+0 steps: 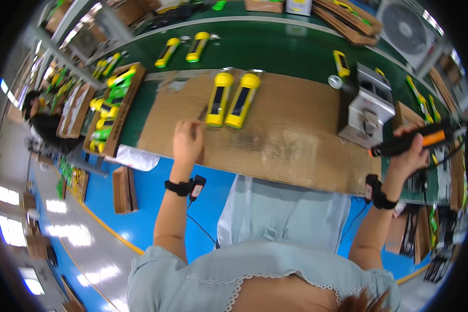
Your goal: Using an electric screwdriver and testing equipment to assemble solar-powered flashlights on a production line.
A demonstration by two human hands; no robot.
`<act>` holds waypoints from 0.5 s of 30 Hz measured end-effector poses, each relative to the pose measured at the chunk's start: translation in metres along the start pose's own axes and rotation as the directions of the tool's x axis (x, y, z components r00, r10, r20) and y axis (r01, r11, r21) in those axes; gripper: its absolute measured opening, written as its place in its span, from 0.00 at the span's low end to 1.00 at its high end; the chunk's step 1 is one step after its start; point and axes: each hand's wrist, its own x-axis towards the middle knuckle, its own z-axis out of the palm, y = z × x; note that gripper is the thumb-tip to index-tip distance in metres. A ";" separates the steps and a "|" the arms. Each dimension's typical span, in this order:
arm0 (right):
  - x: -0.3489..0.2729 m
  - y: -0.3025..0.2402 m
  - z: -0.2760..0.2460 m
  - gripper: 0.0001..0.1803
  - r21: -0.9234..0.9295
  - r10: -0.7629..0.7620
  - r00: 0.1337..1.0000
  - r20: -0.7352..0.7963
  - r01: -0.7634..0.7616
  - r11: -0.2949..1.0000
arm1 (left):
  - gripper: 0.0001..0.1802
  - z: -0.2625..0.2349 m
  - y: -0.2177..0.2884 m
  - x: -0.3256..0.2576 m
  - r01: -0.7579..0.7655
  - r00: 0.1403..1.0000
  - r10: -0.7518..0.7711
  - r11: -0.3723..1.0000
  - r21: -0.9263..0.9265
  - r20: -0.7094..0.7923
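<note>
My left hand (pixel 187 139) is over the left part of a cardboard sheet (pixel 291 122), fingers curled together. Whatever it may hold is hidden. Just right of it lie two yellow lamps with dark panels, a left lamp (pixel 219 99) and a right lamp (pixel 243 100), side by side with round heads pointing away. At the right, my right hand (pixel 412 156) is wrapped round a black and orange electric screwdriver (pixel 431 139). Its tip points left, just in front of a grey metal box-shaped device (pixel 368 106).
A long carton (pixel 124 112) of yellow and green lamps stands at the left. More lamps, such as one yellow lamp (pixel 167 53), lie on the green bench (pixel 265 44). A fan (pixel 404 27) stands at the back right. Another person (pixel 49 125) is at the far left.
</note>
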 end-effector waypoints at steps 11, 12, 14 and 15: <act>0.035 0.010 0.018 0.17 0.150 -0.080 0.992 -0.101 0.095 0.984 | 0.15 0.033 0.099 0.001 -0.275 0.930 0.316 0.937 -0.214 0.188; 0.039 0.012 0.025 0.15 0.136 -0.131 0.987 -0.097 0.144 0.980 | 0.15 0.039 0.115 0.000 -0.286 0.917 0.345 0.918 -0.274 0.199; 0.044 0.013 0.034 0.14 0.012 -0.176 0.978 -0.110 0.178 0.984 | 0.20 0.048 0.142 -0.005 -0.359 0.855 0.404 0.914 -0.191 0.324; 0.046 0.011 0.037 0.14 0.009 -0.201 0.974 -0.100 0.203 0.979 | 0.23 0.059 0.148 -0.009 -0.390 0.843 0.420 0.908 -0.154 0.337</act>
